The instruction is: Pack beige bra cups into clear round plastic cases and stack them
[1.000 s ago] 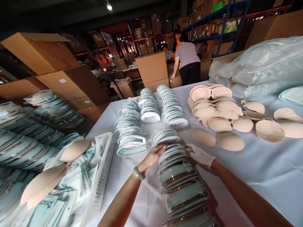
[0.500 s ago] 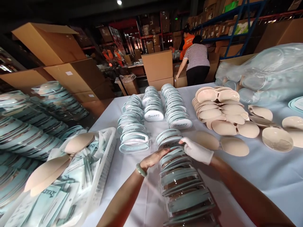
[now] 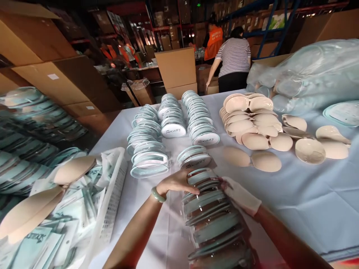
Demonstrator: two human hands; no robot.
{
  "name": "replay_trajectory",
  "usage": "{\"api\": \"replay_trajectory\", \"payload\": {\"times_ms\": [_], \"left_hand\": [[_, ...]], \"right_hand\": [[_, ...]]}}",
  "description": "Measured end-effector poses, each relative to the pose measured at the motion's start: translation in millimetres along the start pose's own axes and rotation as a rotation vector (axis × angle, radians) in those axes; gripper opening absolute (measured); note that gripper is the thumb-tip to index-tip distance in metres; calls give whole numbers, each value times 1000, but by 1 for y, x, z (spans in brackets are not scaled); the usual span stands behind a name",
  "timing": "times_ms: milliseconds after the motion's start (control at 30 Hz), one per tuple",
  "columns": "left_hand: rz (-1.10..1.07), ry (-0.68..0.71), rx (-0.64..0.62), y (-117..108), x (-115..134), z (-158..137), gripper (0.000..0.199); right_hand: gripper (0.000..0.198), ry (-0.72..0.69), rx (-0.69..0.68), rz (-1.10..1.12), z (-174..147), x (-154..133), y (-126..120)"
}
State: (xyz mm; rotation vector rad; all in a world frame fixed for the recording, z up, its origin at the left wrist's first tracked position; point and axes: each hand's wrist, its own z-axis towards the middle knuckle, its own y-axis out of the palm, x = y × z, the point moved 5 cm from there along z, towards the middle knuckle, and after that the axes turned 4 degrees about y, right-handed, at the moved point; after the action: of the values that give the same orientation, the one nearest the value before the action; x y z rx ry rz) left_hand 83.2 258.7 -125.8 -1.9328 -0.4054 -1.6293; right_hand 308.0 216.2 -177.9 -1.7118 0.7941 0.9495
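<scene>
A leaning row of clear plastic cases with teal rims (image 3: pixel 210 220) runs toward me along the table. At its far end my left hand (image 3: pixel 176 183), with a jade bangle on the wrist, grips the left side, thumb on top and fingers around the end. My right hand (image 3: pixel 242 196), in a white glove, presses against the right side, its fingertips partly hidden by the cases. Just beyond lies a short stack of teal-rimmed cases (image 3: pixel 193 155) with a "beauty" label on its front. Beige adhesive bra cups (image 3: pixel 265 161) rest to the right.
Several rows of cases (image 3: pixel 147 149) stand farther back. A white basket (image 3: pixel 113 198) of teal packets, with beige cups on top, is at left. More cups (image 3: pixel 258 116) and bagged cases (image 3: pixel 316 78) lie right. Cardboard boxes (image 3: pixel 176 69) and people are behind.
Both hands have moved nearer to me, from the labelled stack onto the near row of cases. My left thumb now lies over the row. The camera view has shifted slightly.
</scene>
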Motion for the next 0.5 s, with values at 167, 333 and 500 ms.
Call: {"api": "replay_trajectory", "payload": {"times_ms": [167, 333, 500], "left_hand": [[-8, 7, 125, 3, -16, -1, 111], [-107, 32, 220, 18, -23, -16, 101], [-90, -6, 194, 15, -16, -14, 92]], "right_hand": [[54, 90, -154, 128, -25, 25, 3], [24, 159, -179, 51, -17, 43, 10], [10, 158, -416, -368, -3, 39, 5]]}}
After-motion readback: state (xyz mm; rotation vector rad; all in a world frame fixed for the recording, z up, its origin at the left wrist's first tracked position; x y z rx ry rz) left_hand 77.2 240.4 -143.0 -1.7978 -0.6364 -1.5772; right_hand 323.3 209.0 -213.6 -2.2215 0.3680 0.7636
